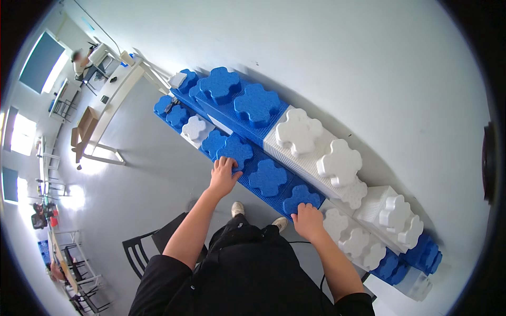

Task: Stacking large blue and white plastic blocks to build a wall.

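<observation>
Large foam building blocks with flower-shaped studs form a long stepped row along the wall before me. My left hand (224, 177) curls its fingers over the near edge of a blue stud (238, 148) on the lower front row, thumb at its side. Farther right, my right hand (308, 222) grips the near edge of another blue stud (300, 196) on that row; the palm hides part of it. Between the hands a third blue stud (268, 177) is untouched. Behind rises a higher row, with a blue block (237, 112) beside a white block (272, 138).
More white blocks (352, 241) continue the row rightward. Glasses (172, 104) lie at its far left end. A black chair (136, 247) stands behind my left arm. A white table (118, 85) carries a cardboard box (85, 128); a person (82, 67) sits beyond. A pale wall (375, 79) backs the blocks.
</observation>
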Motion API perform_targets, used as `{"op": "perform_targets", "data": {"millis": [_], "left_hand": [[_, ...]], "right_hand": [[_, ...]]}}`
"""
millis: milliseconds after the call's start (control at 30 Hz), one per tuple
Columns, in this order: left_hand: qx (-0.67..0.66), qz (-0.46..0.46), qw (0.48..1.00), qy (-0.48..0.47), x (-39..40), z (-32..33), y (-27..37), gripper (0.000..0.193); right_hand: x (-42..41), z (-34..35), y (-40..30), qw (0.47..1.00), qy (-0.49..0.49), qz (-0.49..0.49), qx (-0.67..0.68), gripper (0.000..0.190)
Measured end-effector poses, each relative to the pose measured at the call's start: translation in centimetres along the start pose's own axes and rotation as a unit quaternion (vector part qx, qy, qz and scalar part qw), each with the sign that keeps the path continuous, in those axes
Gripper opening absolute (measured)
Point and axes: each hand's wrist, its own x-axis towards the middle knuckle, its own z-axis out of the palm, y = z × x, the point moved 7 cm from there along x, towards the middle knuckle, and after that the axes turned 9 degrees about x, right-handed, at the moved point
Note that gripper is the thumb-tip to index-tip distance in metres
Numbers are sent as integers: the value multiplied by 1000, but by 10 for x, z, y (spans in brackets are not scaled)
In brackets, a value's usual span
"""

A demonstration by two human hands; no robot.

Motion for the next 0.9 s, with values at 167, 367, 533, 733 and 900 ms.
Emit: {"op": "perform_targets", "data": {"millis": [167, 367, 533, 733, 900], "left_hand": [[-160, 30, 986, 31, -3, -13, -42, 27], [-111, 20, 993, -16, 33, -26, -129, 28], [98, 203, 962, -151, 69, 16, -151, 58], [206, 247, 926, -198, 84, 57, -156, 78], [211, 209, 929, -222, 86, 77, -177, 75]], "right_hand": [[0, -5, -3, 998, 3, 47, 40, 39], [-2, -2, 13, 980, 12, 194, 46, 40], [23, -39, -47, 952, 4, 304, 38, 40], [133, -55, -184, 993, 77, 20, 82, 64], [207, -29, -241, 997, -21, -17, -70, 93]]}}
